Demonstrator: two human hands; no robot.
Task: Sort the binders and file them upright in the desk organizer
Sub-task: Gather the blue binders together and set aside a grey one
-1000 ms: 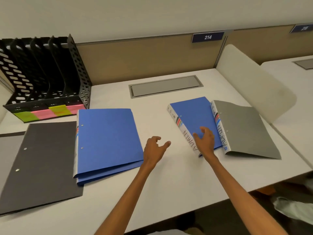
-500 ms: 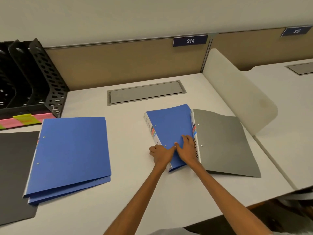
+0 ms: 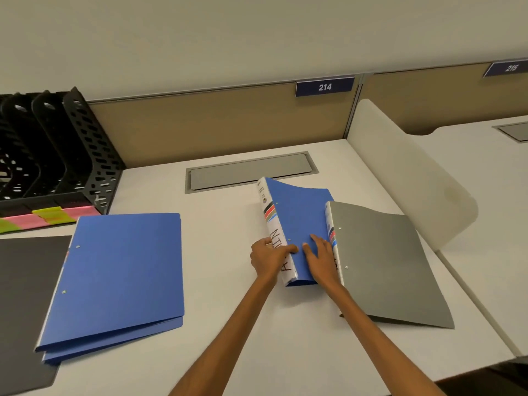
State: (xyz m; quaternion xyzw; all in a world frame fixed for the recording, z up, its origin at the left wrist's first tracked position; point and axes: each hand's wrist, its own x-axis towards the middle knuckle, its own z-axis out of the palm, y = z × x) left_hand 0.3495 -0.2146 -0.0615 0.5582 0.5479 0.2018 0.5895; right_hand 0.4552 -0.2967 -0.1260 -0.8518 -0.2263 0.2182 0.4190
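A blue binder [image 3: 297,212] with a white lettered spine lies right of centre, its spine side lifted off the desk. My left hand [image 3: 270,260] grips that spine near its front end. My right hand [image 3: 321,260] lies on the blue cover beside it, fingers spread. A grey binder [image 3: 383,261] lies against it on the right. Another blue binder [image 3: 120,275] lies flat to the left, and a dark grey binder [image 3: 25,304] lies at the far left. The black perforated desk organizer [image 3: 65,155] stands at the back left, its slots holding nothing visible.
A grey cable hatch [image 3: 251,171] is set into the white desk [image 3: 223,324] behind the binders. A white rounded divider [image 3: 414,172] rises on the right, with another desk beyond it. Pink and green sticky labels [image 3: 43,218] line the organizer's front.
Both hands came together on the right blue binder. Its spine side has since risen off the desk under my left hand's grip. The camera view shifted right.
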